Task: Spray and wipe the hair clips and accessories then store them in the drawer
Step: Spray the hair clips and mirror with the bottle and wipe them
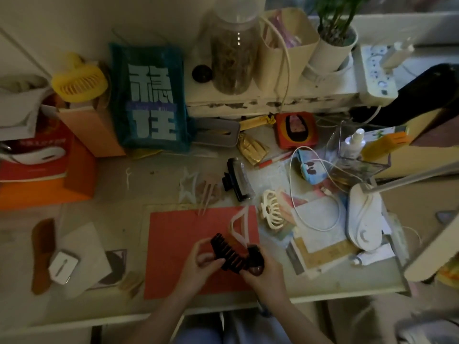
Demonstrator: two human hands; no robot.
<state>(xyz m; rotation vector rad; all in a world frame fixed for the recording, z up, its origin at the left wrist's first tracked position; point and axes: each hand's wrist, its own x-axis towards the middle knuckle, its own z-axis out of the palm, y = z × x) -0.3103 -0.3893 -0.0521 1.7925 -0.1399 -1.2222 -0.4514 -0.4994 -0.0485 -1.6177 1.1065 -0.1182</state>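
Black claw clip (229, 254) pinched between my left hand (201, 265) and right hand (260, 271) over red mat (178, 244), probably for wiping.

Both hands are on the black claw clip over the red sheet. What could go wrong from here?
1. The spray bottle stands in a clear holder behind a looping white cable; reaching for it might snag the cable.
2. The cream claw clip and clear star clip look pale against the desk, so they may be missed.
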